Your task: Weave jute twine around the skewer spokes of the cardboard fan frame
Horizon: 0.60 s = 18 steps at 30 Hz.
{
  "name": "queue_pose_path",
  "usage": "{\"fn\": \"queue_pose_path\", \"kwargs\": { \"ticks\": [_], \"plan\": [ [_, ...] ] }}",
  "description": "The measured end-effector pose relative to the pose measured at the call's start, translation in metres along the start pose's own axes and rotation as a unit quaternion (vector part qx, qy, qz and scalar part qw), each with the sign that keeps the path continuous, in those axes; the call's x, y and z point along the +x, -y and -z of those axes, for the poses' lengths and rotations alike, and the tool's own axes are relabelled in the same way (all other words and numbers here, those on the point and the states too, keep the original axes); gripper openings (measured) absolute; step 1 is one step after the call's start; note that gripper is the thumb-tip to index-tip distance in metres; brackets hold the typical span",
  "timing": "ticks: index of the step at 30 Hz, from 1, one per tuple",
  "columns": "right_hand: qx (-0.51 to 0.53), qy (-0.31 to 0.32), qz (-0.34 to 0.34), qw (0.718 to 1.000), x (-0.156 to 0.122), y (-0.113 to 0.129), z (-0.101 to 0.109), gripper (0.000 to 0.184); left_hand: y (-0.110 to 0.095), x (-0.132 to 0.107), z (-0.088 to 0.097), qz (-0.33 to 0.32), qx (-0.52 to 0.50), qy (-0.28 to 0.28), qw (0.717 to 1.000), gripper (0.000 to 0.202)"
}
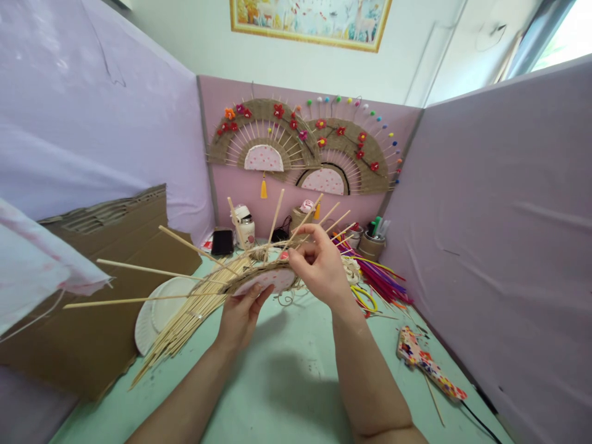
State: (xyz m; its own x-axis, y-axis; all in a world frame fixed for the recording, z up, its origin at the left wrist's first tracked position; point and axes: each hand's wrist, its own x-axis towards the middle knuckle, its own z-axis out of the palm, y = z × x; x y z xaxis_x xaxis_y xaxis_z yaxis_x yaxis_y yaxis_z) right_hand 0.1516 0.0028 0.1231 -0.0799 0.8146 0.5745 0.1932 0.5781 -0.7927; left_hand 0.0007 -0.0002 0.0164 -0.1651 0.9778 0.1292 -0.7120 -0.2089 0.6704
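My left hand grips the lower edge of a half-round fan with a pink spotted centre and twine wrapped along its curved rim. Thin wooden sticks spread out from the rim to the left, up and right. At the rim's right side, my right hand is closed in a pinch on the twine among the sticks; its fingertips partly hide the strand. Something small and red shows beside those fingertips. A loose curl of twine hangs under the fan, which is held above the table.
A bundle of wooden sticks lies left, over white paper plates and beside cardboard. On the right are a flowered glue gun with a cord and colourful pipe cleaners. A phone and jar stand behind; finished fans hang on the partition.
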Motion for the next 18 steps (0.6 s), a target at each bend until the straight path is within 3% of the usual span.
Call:
{"fn": "queue_pose_path", "kwargs": {
  "ticks": [7,18],
  "plan": [
    [0.013,-0.002,-0.009,1.000,-0.0015,0.0020,-0.0021,0.011,0.0002,-0.0014,-0.0033,-0.001,0.005,0.007,1.000,0.029],
    [0.021,0.013,-0.036,0.999,0.0002,-0.0010,0.0000,0.010,0.0035,-0.0002,0.0009,-0.003,0.012,0.013,1.000,0.027]
  ]
}}
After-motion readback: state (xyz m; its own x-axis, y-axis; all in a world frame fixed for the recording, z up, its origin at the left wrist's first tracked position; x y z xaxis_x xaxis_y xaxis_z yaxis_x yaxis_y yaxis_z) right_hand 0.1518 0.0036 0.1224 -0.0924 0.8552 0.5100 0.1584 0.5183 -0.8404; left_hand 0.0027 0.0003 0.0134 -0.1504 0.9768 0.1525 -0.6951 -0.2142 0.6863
